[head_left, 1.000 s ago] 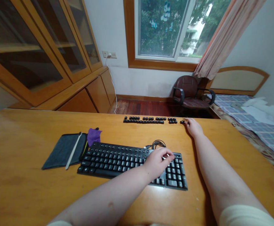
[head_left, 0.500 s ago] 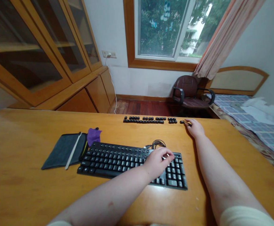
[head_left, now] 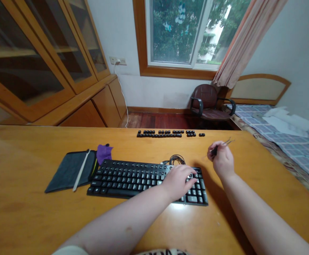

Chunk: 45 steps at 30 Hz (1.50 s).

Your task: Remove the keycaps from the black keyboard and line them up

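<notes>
My left hand (head_left: 177, 181) rests over the right part of a black keyboard (head_left: 133, 179). Thumb and fingers are apart above the number pad, and nothing shows between them. To the right of the keyboard, raised above the desk, my right hand (head_left: 222, 159) is closed around what looks like a wire keycap puller (head_left: 215, 150). Its dark handle shows at the fingers, and thin metal wires stick out past the hand. Loose black keycaps (head_left: 159, 135) lie in two rows along the far desk edge, with a small pair of keycaps (head_left: 202, 134) at the right end.
A coiled cable (head_left: 177, 159) lies behind the keyboard. On the left are a dark grey pouch (head_left: 66, 170), a pale stick-like brush (head_left: 81, 170) across it and a purple cloth (head_left: 104, 153). Beyond the wooden desk (head_left: 37, 219) stands a chair (head_left: 209, 101).
My right hand has drawn back from the end of the keycap rows toward me, turning the puller so its wires point away. The left thumb and fingers have spread apart.
</notes>
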{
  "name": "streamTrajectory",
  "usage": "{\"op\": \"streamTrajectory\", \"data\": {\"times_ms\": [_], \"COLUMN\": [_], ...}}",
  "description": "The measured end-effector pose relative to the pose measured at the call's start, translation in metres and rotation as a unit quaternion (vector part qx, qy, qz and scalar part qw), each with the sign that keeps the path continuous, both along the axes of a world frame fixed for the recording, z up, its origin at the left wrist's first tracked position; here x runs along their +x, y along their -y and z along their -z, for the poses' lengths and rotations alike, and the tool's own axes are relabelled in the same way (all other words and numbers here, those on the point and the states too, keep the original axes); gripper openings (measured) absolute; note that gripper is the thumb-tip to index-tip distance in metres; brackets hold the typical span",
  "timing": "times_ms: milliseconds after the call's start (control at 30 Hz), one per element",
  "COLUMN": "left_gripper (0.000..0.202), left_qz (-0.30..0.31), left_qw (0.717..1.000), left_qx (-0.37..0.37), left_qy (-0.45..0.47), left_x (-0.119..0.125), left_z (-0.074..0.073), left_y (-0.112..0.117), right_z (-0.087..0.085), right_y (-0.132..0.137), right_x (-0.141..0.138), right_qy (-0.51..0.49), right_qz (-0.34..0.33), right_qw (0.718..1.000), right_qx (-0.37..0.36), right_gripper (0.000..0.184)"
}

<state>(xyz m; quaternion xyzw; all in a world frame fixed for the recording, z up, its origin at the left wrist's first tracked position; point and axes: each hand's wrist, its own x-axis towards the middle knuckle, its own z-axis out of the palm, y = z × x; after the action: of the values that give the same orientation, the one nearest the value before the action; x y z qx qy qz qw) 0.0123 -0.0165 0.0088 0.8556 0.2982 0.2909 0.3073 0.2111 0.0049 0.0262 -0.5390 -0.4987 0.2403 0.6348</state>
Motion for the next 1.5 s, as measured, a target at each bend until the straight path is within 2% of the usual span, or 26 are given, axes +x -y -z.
{"op": "streamTrajectory", "data": {"times_ms": [100, 200, 300, 667, 867, 967, 1100, 1267, 1500], "left_gripper": [0.029, 0.037, 0.045, 0.042, 0.043, 0.044, 0.045, 0.048, 0.042], "left_qz": [0.041, 0.060, 0.067, 0.074, 0.076, 0.081, 0.076, 0.083, 0.075], "left_qw": [0.996, 0.988, 0.982, 0.978, 0.974, 0.974, 0.976, 0.969, 0.968], "left_qx": [0.055, 0.100, 0.121, 0.128, 0.137, 0.137, 0.134, 0.141, 0.142], "left_qy": [-0.050, -0.097, -0.131, -0.145, -0.161, -0.160, -0.157, -0.186, -0.194], "left_x": [0.003, 0.004, 0.005, 0.006, 0.006, 0.006, 0.005, 0.005, 0.006], "left_z": [0.003, 0.008, 0.011, 0.014, 0.012, 0.011, 0.012, 0.012, 0.011], "left_y": [0.003, 0.006, 0.008, 0.007, 0.006, 0.006, 0.006, 0.005, 0.005], "right_z": [0.014, 0.031, 0.037, 0.031, 0.026, 0.024, 0.026, 0.032, 0.037], "right_y": [0.029, 0.039, 0.037, 0.030, 0.028, 0.029, 0.032, 0.039, 0.045], "right_x": [-0.008, -0.001, 0.006, -0.005, -0.002, 0.002, 0.006, -0.007, -0.023], "right_qy": [0.109, 0.198, 0.229, 0.287, 0.266, 0.242, 0.224, 0.260, 0.365], "right_qz": [-0.058, -0.030, -0.020, -0.125, -0.277, -0.313, -0.285, -0.168, -0.113], "right_qw": [0.989, 0.976, 0.970, 0.945, 0.922, 0.917, 0.930, 0.950, 0.924], "right_qx": [-0.078, -0.084, -0.073, -0.095, -0.050, -0.056, -0.064, -0.039, 0.021], "right_gripper": [0.024, 0.023, 0.022, 0.019, 0.018, 0.015, 0.019, 0.024, 0.019]}}
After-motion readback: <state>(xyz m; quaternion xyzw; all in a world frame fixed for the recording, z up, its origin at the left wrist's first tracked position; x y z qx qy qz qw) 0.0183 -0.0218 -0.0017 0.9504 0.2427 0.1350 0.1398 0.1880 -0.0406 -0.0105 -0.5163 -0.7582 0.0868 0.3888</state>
